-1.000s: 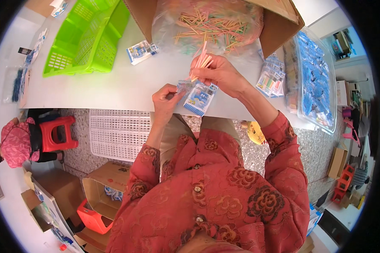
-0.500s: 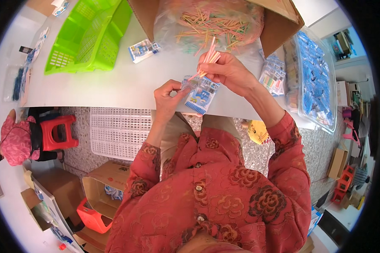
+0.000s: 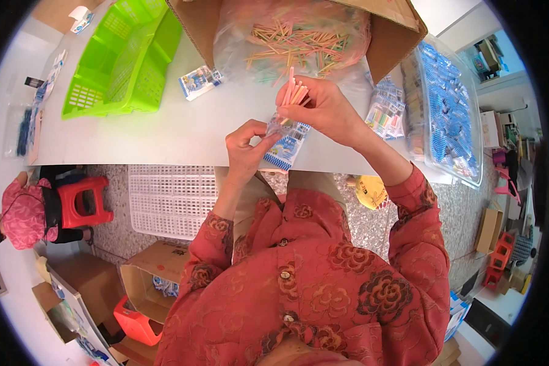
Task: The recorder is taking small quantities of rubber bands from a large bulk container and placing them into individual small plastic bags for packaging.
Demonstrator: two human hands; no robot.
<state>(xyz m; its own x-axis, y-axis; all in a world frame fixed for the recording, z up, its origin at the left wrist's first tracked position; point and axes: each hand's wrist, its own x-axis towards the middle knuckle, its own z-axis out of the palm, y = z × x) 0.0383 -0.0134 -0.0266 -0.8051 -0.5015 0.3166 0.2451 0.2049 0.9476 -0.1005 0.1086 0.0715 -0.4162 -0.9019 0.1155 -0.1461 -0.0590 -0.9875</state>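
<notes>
My left hand (image 3: 248,146) pinches the open end of a small blue-and-white printed plastic packet (image 3: 285,151) at the table's near edge. Above the packet's mouth, my right hand (image 3: 321,110) is closed on a small bunch of thin pink and cream sticks (image 3: 294,93). The lower ends of the sticks reach the packet's opening; how far in they go is hidden by fingers and film. Beyond the hands, a clear plastic bag (image 3: 232,58) in a cardboard box (image 3: 391,47) lies open, showing many loose pastel sticks (image 3: 299,43).
A green basket (image 3: 113,110) stands at left, beside a flat packet (image 3: 200,82). To the right lie filled packets (image 3: 385,113) and a clear bin (image 3: 430,161) of blue packets. Below the table are a white crate (image 3: 171,198) and a red stool (image 3: 84,201) near a seated person (image 3: 27,210).
My right hand has lowered the stick bunch closer to the packet's mouth and slightly left. My left hand still pinches the packet. The whole view has shifted a little.
</notes>
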